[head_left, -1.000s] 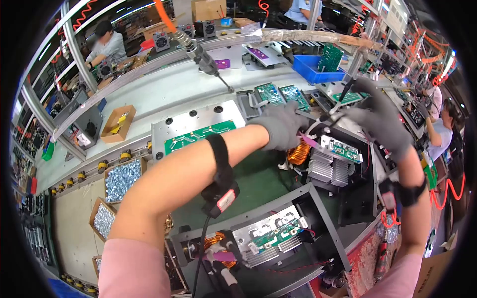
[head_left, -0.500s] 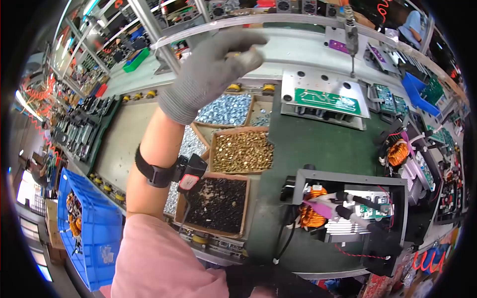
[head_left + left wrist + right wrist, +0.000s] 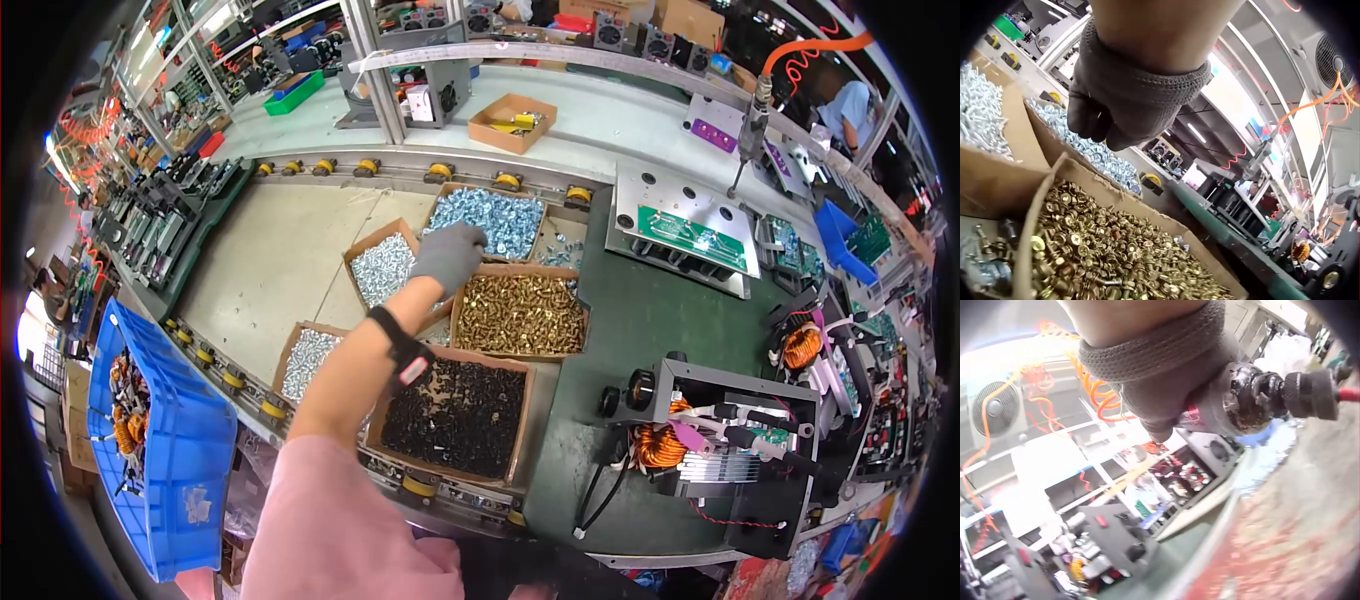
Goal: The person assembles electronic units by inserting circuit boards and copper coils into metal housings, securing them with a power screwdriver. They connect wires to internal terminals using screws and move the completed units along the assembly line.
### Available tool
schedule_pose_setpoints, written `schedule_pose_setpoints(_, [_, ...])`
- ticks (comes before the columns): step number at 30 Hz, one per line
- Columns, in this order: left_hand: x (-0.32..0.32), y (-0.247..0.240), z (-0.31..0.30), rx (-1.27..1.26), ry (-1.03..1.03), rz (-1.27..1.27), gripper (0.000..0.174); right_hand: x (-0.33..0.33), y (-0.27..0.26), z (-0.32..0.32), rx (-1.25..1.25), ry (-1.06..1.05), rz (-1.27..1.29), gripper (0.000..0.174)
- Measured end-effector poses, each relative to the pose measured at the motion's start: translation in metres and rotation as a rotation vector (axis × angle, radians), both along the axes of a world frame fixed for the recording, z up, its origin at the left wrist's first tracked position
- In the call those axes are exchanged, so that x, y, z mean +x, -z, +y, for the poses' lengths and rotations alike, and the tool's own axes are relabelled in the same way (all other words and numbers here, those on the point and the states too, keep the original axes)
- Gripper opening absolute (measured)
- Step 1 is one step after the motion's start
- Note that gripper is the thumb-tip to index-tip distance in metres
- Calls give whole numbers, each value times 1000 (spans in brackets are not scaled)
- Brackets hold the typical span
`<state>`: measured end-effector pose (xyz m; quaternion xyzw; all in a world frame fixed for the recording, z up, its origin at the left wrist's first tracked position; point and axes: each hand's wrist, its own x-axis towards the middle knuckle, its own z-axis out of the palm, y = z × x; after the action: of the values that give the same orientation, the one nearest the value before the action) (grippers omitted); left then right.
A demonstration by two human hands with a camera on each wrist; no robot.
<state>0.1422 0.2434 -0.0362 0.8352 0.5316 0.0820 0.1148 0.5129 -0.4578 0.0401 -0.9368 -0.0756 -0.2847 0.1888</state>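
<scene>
My gloved left hand (image 3: 450, 257) is over the near side of a cardboard box of bluish-silver screws (image 3: 488, 222), beside the box of brass-coloured screws (image 3: 520, 313). In the left wrist view its fingers (image 3: 1088, 119) bend down, and I cannot tell whether they pinch any screws. My gloved right hand (image 3: 1172, 394) appears only in the right wrist view. It grips an air tool (image 3: 1235, 403) with a worn metal body, a hose coupling and a red hose. The tool's working end is hidden.
Boxes of silver screws (image 3: 383, 270) and black screws (image 3: 455, 415) adjoin. Right of them, an open metal housing (image 3: 740, 375) with a copper coil (image 3: 660, 445) sits on the green mat (image 3: 610, 330). A hanging driver (image 3: 752, 130) is above a plate with a circuit board (image 3: 690, 235). A blue crate (image 3: 185, 460) stands left.
The head view has turned left. My left hand has left the housing at the back and come down to the screw boxes. My right hand has gone out of the head view.
</scene>
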Motion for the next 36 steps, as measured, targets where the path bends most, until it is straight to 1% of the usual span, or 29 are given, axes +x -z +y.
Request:
schedule_pose_setpoints(1, [12, 6, 8, 3, 10, -13, 24, -5, -15, 5, 71, -12, -43, 43])
schedule_pose_setpoints(3, [34, 19, 23, 34, -72, 158, 28, -17, -44, 17, 210, -37, -132, 42])
schedule_pose_setpoints(4, [40, 22, 30, 36, -61, 146, 28, -23, -59, 24, 278, -51, -177, 41])
schedule_pose_setpoints(6, [47, 25, 40, 59, -52, 231, 32, -35, -84, 45, 416, -81, -262, 39])
schedule_pose_setpoints(8, [44, 30, 50, 72, -33, 193, 31, -58, -107, 71, 548, -112, -341, 37])
schedule_pose_setpoints(9, [39, 35, 58, 78, -75, 38, 28, -78, -121, 112, 691, -431, -480, 38])
schedule_pose_setpoints(10, [35, 42, 65, 83, -116, -117, 26, -78, -129, 124, 689, -421, -481, 38])
schedule_pose_setpoints(11, [30, 49, 68, 153, -134, -287, 22, -80, -135, 129, 921, -604, -598, 37])
schedule_pose_setpoints(12, [28, 39, 58, 153, -120, -283, 22, -82, -140, 134, 1150, -787, -717, 37])
schedule_pose_setpoints(13, [27, 16, 36, -203, -144, -687, 23, -85, -142, 143, 1165, -863, -723, 38])
schedule_pose_setpoints(14, [28, -5, 10, -588, -161, -1073, 25, -83, -142, 137, 1025, -976, -625, 40])
schedule_pose_setpoints(16, [26, -39, -43, -631, 36, -1101, 30, -92, -152, 183, 1527, -1056, -671, 45])
schedule_pose_setpoints(18, [23, -61, -96, -595, 253, -1077, 32, -114, -145, 205, 1455, -794, -563, 37])
schedule_pose_setpoints(19, [23, -79, -126, -596, 307, -1096, 31, -103, -136, 187, 1314, -1202, -295, 41])
schedule_pose_setpoints(20, [24, -95, -157, -590, 357, -1114, 30, -91, -125, 171, 1124, -1576, 4, 50])
schedule_pose_setpoints(22, [19, -114, -206, -752, 389, -1128, 29, -128, -112, 225, 1554, -898, -299, 56])
schedule_pose_setpoints(23, [19, -116, -223, -885, 474, -1103, 29, -122, -104, 225, 1478, -1322, -77, 54])
schedule_pose_setpoints(24, [22, -116, -237, -1020, 554, -1072, 29, -118, -97, 223, 1346, -1728, 168, 52])
schedule_pose_setpoints(25, [34, -119, -251, -1167, 522, -970, 32, -132, -92, 238, 1454, -1625, 165, 46])
schedule_pose_setpoints(26, [48, -120, -263, -1306, 489, -864, 35, -145, -90, 260, 1564, -1702, 173, 47])
schedule_pose_setpoints(27, [60, -110, -272, -1310, 491, -856, 35, -150, -86, 272, 1588, -1737, 179, 46])
schedule_pose_setpoints(28, [71, -91, -277, -1428, 459, -863, 38, -152, -82, 278, 1612, -1770, 181, 45])
schedule_pose_setpoints(29, [78, -82, -280, -1547, 428, -867, 41, -151, -79, 281, 1569, -1829, 268, 41])
schedule_pose_setpoints(30, [81, -82, -281, -1551, 436, -856, 41, -150, -75, 281, 1522, -1883, 355, 37])
schedule_pose_setpoints(31, [83, -84, -282, -1523, 463, -803, 43, -152, -70, 280, 1513, -1822, 356, 38])
schedule_pose_setpoints(32, [86, -85, -283, -1493, 490, -751, 45, -153, -65, 282, 1526, -1748, 300, 41])
schedule_pose_setpoints(35, [92, -80, -288, -1498, 464, -797, 49, -151, -65, 284, 1484, -1727, 279, 42])
schedule_pose_setpoints(36, [95, -78, -288, -1499, 465, -792, 49, -148, -63, 285, 1430, -1806, 239, 42])
